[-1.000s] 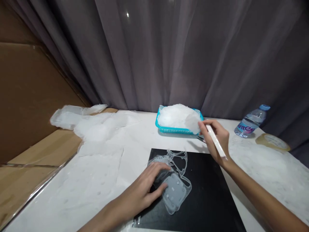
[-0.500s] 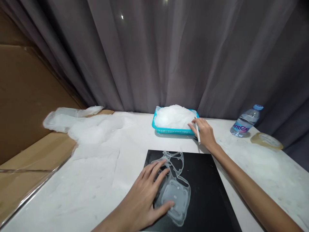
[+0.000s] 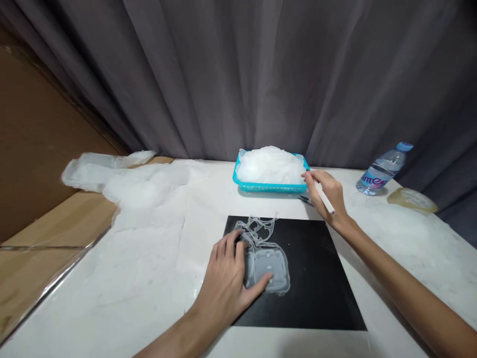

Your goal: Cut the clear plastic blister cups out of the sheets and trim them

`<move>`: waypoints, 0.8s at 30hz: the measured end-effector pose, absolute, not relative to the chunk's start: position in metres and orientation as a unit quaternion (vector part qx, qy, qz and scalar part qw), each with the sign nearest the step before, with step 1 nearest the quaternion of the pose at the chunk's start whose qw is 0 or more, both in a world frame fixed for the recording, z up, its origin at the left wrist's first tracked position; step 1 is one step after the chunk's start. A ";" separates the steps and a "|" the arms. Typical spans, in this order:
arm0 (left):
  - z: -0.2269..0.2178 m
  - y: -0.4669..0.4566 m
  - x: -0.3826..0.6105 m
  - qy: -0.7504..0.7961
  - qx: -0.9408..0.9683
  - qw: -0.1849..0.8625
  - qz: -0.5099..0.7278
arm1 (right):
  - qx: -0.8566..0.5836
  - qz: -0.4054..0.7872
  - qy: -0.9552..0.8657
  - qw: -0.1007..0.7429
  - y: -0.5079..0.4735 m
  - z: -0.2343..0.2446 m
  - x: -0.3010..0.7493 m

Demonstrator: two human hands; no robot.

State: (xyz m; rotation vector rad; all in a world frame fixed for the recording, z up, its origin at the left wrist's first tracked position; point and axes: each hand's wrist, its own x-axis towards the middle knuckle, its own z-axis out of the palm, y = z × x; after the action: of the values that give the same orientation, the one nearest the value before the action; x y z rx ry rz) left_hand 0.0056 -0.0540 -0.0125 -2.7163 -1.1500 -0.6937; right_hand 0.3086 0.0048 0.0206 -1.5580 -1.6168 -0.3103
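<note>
My left hand [image 3: 229,273] lies on a clear plastic moulded piece [image 3: 270,271] with its fingers spread and its thumb across the piece. Thin looping strips of clear plastic [image 3: 261,228] stick out beyond the fingertips. Under both is a black mat [image 3: 316,278]. My right hand [image 3: 324,194] is closed round a white pen-shaped tool [image 3: 323,198], whose tip I cannot make out. That hand is beside the right end of a blue basket [image 3: 268,188] heaped with white, cloudy plastic film [image 3: 270,166]. A small dark metal tool [image 3: 305,200] lies just left of it.
A water bottle [image 3: 383,171] stands at the right, near a roll of tape [image 3: 412,200]. Crumpled translucent film [image 3: 141,191] spreads over the left of the white table [image 3: 149,288] and onto a cardboard box [image 3: 74,219]. A grey curtain [image 3: 223,74] hangs behind.
My right hand has drawn back slightly from the basket, the white tool tilting over. The clear plastic piece has turned straighter and shifted away from me under my left hand. The view has tilted.
</note>
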 end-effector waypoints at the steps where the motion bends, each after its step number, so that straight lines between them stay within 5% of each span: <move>1: -0.010 -0.053 0.005 -0.374 -0.895 0.036 -0.239 | -0.601 -0.052 -0.671 0.430 -0.009 0.024 0.303; 8: 0.008 -0.049 -0.007 -0.246 -0.945 -0.157 -0.148 | -0.505 0.322 -0.737 0.314 -0.098 0.014 0.264; 16: -0.005 -0.032 -0.011 -0.260 -0.951 -0.129 -0.108 | -0.391 0.352 -0.805 0.273 -0.096 0.012 0.259; 24: 0.004 -0.036 -0.007 -0.178 -0.954 -0.109 -0.214 | -0.385 0.387 -0.795 0.264 -0.098 0.007 0.256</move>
State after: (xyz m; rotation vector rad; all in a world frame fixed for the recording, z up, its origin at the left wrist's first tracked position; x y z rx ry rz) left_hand -0.0066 -0.0361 0.0043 -3.2257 -0.6022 -0.7220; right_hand 0.2558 -0.0985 0.0072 -1.0411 -2.1494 1.0451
